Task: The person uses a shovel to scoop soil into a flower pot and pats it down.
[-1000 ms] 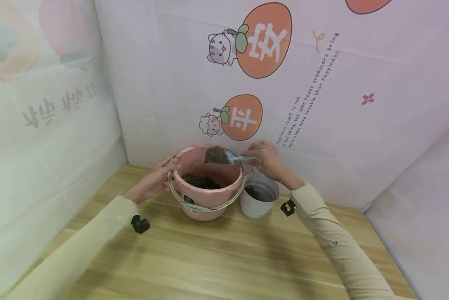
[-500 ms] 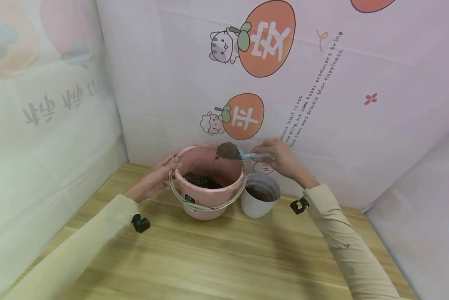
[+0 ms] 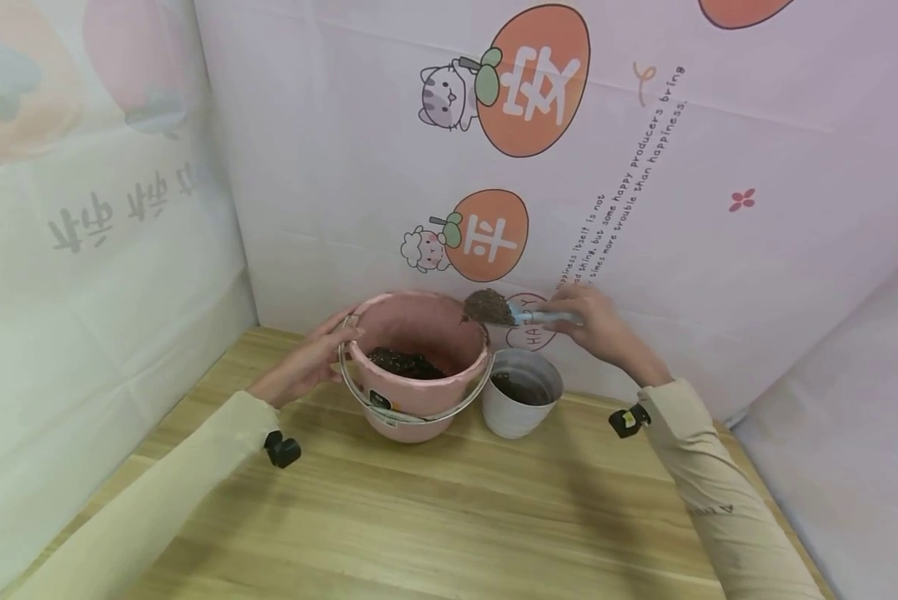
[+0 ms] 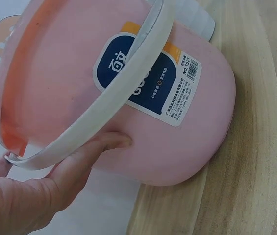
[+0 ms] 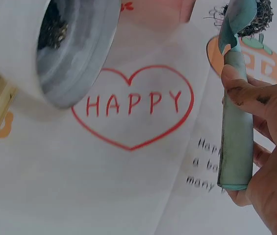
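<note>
My left hand (image 3: 308, 360) grips the side of a pink bucket (image 3: 426, 392) at its scalloped rim; the left wrist view shows a digit pressed along the outer wall. Dark soil (image 3: 405, 363) lies inside the bucket. In my right hand (image 3: 604, 332) is the handle of a small blue-green garden trowel (image 5: 236, 142), gripped between thumb and fingers. A heaped scoop of soil (image 3: 488, 307) sits on its blade, just beyond the bucket's right rim, above and behind a white plant pot (image 3: 512, 421). Some soil shows inside the pot, which stands right of the bucket.
A white bail handle (image 4: 113, 98) hangs across the bucket's front, over a blue and white label (image 4: 148, 81). Printed white cloth (image 3: 328, 167) forms a wall close behind bucket and pot, with more cloth at both sides. The wooden tabletop (image 3: 388, 517) extends toward me.
My right hand has carried the loaded trowel rightward, from over the bucket to past its right rim. My left hand stays on the bucket; bucket and pot keep their places.
</note>
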Available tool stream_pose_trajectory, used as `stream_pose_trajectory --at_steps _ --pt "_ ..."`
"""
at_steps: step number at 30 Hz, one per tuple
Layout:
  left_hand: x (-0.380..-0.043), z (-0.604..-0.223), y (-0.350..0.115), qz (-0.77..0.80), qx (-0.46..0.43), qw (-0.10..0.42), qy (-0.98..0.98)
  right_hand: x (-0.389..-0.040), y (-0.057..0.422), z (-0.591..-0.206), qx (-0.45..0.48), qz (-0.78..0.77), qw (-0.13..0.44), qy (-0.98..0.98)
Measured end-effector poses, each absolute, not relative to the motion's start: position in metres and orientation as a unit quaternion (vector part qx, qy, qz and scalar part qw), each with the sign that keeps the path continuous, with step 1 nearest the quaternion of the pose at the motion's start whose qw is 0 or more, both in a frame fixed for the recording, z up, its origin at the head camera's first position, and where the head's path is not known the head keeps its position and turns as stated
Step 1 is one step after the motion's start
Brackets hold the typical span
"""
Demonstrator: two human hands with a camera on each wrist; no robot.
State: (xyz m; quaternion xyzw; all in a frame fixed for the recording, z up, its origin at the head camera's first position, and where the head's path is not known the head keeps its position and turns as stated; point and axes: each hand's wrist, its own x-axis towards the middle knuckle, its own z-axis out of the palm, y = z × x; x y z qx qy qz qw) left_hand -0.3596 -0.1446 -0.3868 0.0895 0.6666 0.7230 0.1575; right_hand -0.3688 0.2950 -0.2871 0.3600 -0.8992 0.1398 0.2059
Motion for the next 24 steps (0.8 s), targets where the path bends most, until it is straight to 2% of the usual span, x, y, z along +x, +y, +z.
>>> stream_pose_trajectory --at_steps 12,19,24 --pt "-0.361 -0.386 -0.145 0.715 0.097 0.16 0.674 -0.364 0.323 -0.289 0.331 0.164 0.216 -0.904" --pt "-0.362 -0.386 -0.145 0.714 0.094 0.168 0.673 -0.353 0.336 -0.29 0.293 0.16 0.2 -0.921" --pt "-0.361 -0.386 -0.146 0.714 0.093 0.167 0.674 -0.348 0.346 -0.295 0.3 0.154 0.207 -0.918"
